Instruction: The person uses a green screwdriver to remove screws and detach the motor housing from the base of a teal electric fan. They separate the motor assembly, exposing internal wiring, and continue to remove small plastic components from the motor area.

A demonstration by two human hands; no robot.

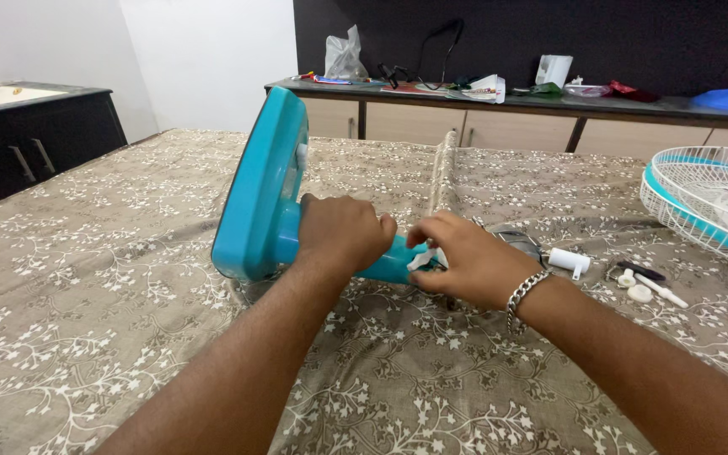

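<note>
A teal fan stand lies on its side on the patterned bedsheet [94, 295]: its flat base [259, 190] stands on edge at the left and its neck [393, 261] points right. My left hand [343, 232] is wrapped around the neck next to the base. My right hand [465, 257], with a metal chain bracelet on the wrist, pinches a small white part [425, 257] at the end of the neck. A dark round piece [517, 240] shows just behind my right hand.
A white and teal wire fan guard [705, 202] lies at the right edge. Small white plastic parts [568, 261] and white pegs [646, 291] lie beside it. A cluttered long shelf [532, 101] runs along the back wall, and a dark cabinet [35, 139] stands at the left.
</note>
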